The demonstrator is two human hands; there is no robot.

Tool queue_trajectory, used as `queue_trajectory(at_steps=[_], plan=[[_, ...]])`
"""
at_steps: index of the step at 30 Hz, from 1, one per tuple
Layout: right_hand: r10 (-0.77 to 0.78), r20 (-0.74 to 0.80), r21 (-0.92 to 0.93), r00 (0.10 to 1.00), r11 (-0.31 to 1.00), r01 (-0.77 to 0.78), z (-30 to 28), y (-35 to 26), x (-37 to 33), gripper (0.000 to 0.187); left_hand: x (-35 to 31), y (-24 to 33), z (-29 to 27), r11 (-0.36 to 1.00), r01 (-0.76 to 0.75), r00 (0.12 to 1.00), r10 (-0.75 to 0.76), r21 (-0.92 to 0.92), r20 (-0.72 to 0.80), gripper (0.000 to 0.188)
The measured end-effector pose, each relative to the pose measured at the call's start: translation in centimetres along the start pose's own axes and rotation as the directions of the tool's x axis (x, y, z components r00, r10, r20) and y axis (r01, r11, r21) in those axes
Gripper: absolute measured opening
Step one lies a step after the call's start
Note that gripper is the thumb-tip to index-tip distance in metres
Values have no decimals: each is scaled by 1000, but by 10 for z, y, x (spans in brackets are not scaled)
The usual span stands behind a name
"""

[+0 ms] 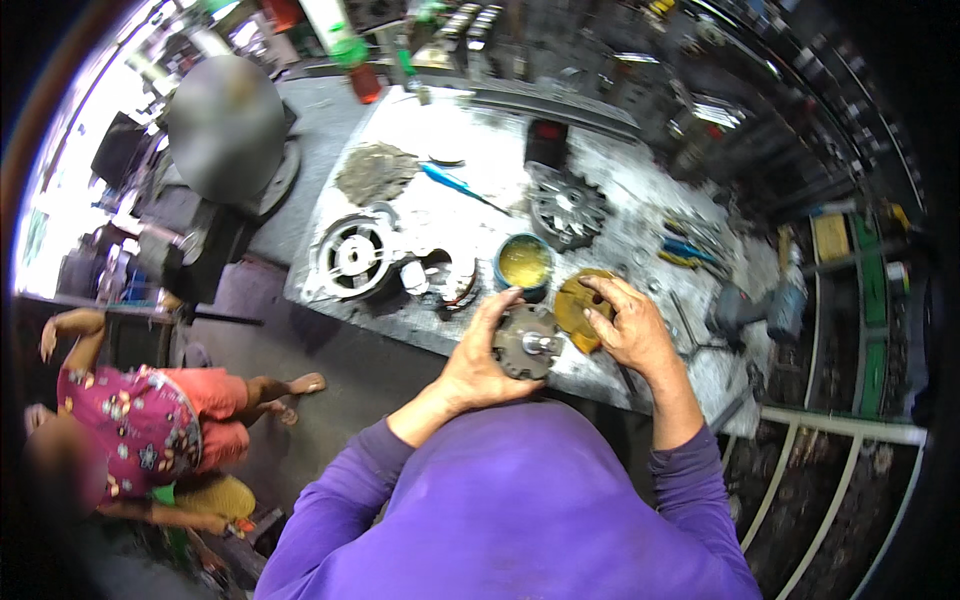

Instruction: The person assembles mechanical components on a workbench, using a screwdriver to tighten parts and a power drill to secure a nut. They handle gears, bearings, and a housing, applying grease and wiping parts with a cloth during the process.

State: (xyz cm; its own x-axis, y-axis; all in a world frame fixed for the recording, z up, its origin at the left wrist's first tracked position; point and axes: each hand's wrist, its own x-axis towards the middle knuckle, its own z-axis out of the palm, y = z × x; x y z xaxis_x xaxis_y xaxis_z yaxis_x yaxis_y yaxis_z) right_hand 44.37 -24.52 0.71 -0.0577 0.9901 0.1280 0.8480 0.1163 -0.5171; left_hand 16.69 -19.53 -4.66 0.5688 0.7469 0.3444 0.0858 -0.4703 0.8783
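Observation:
In my left hand point(477, 362) is a round grey metal rotor point(514, 345) with notched edges, its short bright shaft upward. The fingers wrap its left side and rim, near the table's front edge. My right hand point(636, 325) is closed at the right side of a flat, round yellow-brown piece point(573, 313), its fingers and thumb over the surface; whether it is a greasy lid or a cloth I cannot make out. Just beyond the rotor stands a tub of yellow grease point(525, 262) with a dark blue-green rim.
Round metal housings point(355, 255) and a finned dark part point(568, 205) stand on the worktable point(395, 125). A blue-handled screwdriver point(447, 178), a grey rag point(377, 173), pliers point(685, 250) and a power tool point(760, 310) lie around. Another person point(160, 420) is at the left.

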Motion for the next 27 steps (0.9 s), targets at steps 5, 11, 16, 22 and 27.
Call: queue_trajectory(at_steps=[5, 11, 16, 22, 27], plan=[[-162, 212, -506, 964, 825, 250, 12, -19, 62, 49, -3, -22, 7, 997, 23, 995, -15, 76, -103, 114], [-59, 489, -631, 870, 665, 399, 32, -20, 108, 26, -2, -32, 6, 991, -72, 978, 48, -111, -205, 118], [-34, 603, -621, 797, 607, 495, 35, -13, 121, 27, -10, -23, 6, 988, -124, 976, 104, -96, -191, 117], [9, 638, -634, 770, 575, 518, 34, -31, 122, 46, -10, -20, 10, 990, -92, 984, 73, -111, -160, 116], [-71, 441, -482, 895, 822, 303, -13, -48, 95, 81, -7, -23, 12, 996, -84, 979, 79, -21, -189, 111]])
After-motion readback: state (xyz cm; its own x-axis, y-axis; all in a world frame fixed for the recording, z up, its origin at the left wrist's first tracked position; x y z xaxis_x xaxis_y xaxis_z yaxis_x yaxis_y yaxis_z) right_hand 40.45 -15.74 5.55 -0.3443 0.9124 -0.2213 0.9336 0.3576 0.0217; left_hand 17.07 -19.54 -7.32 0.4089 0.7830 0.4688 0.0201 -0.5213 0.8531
